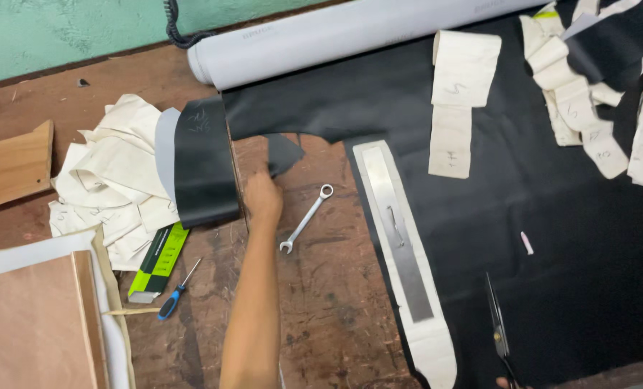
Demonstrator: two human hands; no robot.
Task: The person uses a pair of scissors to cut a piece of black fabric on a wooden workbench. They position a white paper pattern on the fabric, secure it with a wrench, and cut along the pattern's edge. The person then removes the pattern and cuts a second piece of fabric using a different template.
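Black sheet material, white roll, cream paper patterns. Silver wrench, steel ruler on cream template. Blue-handled screwdriver, green-black checkered cutter, teal wall, brown wooden table.

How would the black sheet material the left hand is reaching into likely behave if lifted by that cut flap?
Probably floppy: the black sheet lies flat and one cut piece curls over the pile of paper patterns. The flap by the left hand would likely droop. Likely light, since a metal ruler seems to weigh down the template.
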